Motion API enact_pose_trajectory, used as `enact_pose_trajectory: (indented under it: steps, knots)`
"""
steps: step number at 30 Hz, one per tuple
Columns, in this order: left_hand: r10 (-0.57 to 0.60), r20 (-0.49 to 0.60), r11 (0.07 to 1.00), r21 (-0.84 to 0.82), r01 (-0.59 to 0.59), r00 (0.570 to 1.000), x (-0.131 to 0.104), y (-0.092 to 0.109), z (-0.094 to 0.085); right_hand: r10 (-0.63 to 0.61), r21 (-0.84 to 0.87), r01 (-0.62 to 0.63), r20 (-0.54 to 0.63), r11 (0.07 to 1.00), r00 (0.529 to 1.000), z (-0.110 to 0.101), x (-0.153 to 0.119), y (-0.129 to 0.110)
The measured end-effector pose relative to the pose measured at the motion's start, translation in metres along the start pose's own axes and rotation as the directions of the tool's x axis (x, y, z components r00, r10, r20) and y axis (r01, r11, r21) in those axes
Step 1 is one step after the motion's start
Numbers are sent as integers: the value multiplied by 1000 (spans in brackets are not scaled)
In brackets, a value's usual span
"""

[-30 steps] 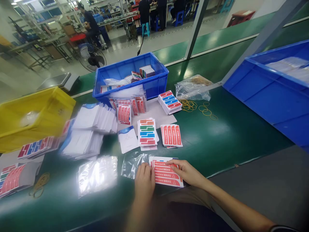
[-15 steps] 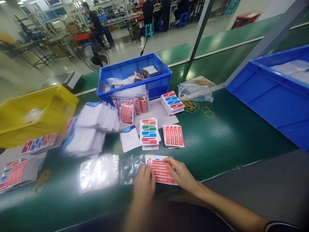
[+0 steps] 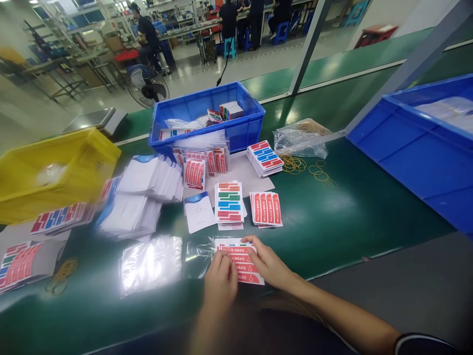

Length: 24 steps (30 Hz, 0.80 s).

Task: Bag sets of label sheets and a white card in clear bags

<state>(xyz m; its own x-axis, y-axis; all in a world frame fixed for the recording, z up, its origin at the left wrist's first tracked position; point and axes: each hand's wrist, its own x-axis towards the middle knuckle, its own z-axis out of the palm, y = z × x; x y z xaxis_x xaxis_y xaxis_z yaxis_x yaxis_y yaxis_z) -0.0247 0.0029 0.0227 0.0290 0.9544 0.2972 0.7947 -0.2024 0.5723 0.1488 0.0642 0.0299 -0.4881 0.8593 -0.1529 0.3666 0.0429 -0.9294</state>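
My right hand (image 3: 271,264) grips a small set of label sheets (image 3: 244,277), the top one printed with red "Level" strips. The sheets lie partly over a clear plastic bag (image 3: 195,257), whose mouth edge is hard to make out. My left hand (image 3: 221,278) has its fingers closed at the sheets' left side, pinching the bag there. Just behind stand a stack of red label sheets (image 3: 266,209), a stack of multicoloured label sheets (image 3: 228,204) and white leaflets (image 3: 200,214). To the left lies a shiny pile of clear bags (image 3: 151,266).
A blue bin (image 3: 207,135) with packed labels stands at the back, a yellow bin (image 3: 55,167) at left, another blue bin (image 3: 414,148) at right. Leaflet stacks (image 3: 135,212), rubber bands (image 3: 293,164) and a plastic packet (image 3: 301,138) lie on the green table (image 3: 332,227).
My right hand has moved left with the label sheets, which now lie further over the bag and closer to my left hand. The left hand has barely moved.
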Motion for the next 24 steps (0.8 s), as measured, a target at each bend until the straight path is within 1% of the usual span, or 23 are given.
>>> enact_pose_trajectory:
  steps: [3, 5, 7, 9, 11, 13, 16, 18, 21, 22, 24]
  knots:
    - [-26, -25, 999, -29, 25, 999, 1, 0, -1, 31, 72, -22, -119, 997, 992, 5, 1, 0]
    - [-18, -21, 999, -40, 18, 1000, 2, 3, -3, 26, 41, -21, -134, 999, 991, 9, 0, -3]
    - [14, 21, 997, -78, -12, 1000, 3, 8, -4, 7, 5, -7, -84, 1000, 996, 11, -1, -7]
    - [33, 42, 992, -125, -28, 999, 4, 13, -6, -17, 35, 17, -3, 999, 1000, 11, -1, -11]
    - [16, 7, 986, -163, -14, 1000, 6, 16, -9, -42, 139, 35, 48, 990, 998, 7, 1, -14]
    - [-18, -49, 982, -191, 8, 999, 9, 17, -13, -61, 249, 45, 56, 968, 997, 2, 4, -13]
    - [-13, -76, 977, -211, -4, 997, 12, 22, -19, -63, 337, 19, 120, 941, 991, -2, 9, -10]
    - [21, -69, 977, -208, -35, 997, 11, 28, -20, -51, 361, -15, 173, 933, 984, 0, 14, -8]
    - [71, -68, 972, -219, -85, 995, 12, 35, -20, -52, 364, -26, 204, 931, 978, 3, 21, -7]
    - [89, -67, 968, -230, -102, 994, 14, 34, -21, -64, 359, -17, 212, 933, 975, 3, 24, -8]
    - [102, -48, 966, -232, -110, 994, 23, 27, -27, -97, 350, 9, 234, 937, 967, 0, 31, -12]
